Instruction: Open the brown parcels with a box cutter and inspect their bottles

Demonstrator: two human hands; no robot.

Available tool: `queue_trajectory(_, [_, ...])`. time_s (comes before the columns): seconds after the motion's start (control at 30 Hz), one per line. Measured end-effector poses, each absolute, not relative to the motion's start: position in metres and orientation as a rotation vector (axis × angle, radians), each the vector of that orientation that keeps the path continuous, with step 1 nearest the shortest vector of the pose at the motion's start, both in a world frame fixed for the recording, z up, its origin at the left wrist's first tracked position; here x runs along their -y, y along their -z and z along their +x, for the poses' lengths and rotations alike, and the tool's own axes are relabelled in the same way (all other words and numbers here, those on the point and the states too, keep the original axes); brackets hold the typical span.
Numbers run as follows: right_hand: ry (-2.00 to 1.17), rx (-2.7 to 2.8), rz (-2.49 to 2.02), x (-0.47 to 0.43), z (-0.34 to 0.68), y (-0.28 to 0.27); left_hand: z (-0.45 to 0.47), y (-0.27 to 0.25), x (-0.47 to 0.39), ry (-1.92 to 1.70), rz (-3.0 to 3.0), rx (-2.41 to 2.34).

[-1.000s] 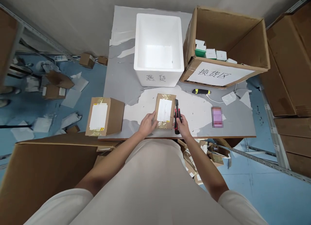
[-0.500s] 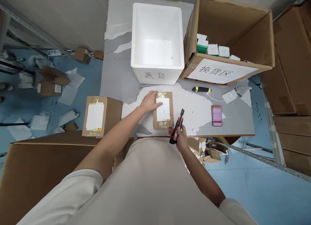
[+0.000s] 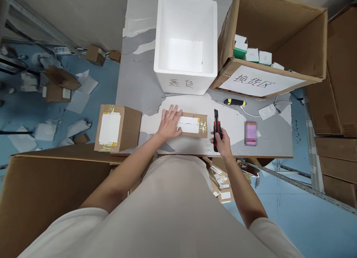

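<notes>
A small taped cardboard box (image 3: 203, 127) with a white label lies lengthwise on the table in front of me. My left hand (image 3: 169, 123) rests on its left end with the fingers spread. To the right of the box, my right hand (image 3: 222, 139) grips a red and black utility knife (image 3: 216, 126), its blade pointing away from me. The blade stands apart from the box. Beyond the knife, a second cutter with a black and yellow handle (image 3: 235, 102) lies on the table.
A white foam bin (image 3: 185, 83) and a large cardboard carton (image 3: 281, 89) holding several small white boxes stand at the back. A labelled box (image 3: 131, 128) sits at the table's left edge. A pixelated pink item (image 3: 250, 133) lies right. Below left is a big open carton (image 3: 55, 191).
The small box has turned from upright in view to sideways. My left hand has spread flat over its left end. My right hand has moved right and slightly forward with the utility knife.
</notes>
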State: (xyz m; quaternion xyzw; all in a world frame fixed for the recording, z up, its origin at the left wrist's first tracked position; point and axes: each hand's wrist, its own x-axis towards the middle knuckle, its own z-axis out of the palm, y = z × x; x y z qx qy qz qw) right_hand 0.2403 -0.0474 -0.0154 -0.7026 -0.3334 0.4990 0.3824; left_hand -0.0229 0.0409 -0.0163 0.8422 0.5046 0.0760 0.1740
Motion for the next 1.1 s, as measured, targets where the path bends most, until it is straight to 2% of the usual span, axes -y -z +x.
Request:
queue_trajectory(0.27, [-1.457, 1.161, -1.980, 0.076, 0.255, -0.005, -0.016, 0.020, -0.045, -0.010, 2.461, -1.305])
queue_trajectory(0.43, [-1.309, 1.221, -2.070, 0.079, 0.249, -0.009, -0.015, 0.017, -0.043, -0.017, 2.454, -1.307])
queue_trajectory(0.7, [-1.245, 1.459, -2.170, 0.079, 0.246, -0.014, -0.015, 0.020, -0.041, -0.069, 2.447, -1.320])
queue_trajectory(0.93, [-0.940, 2.003, -2.325, 0.071, 0.246, -0.046, -0.014, 0.022, -0.036, -0.113, 2.425, -1.344])
queue_trajectory(1.1, [-0.839, 2.199, -2.333, 0.076, 0.241, -0.057, -0.014, 0.022, -0.034, -0.106, 2.430, -1.355])
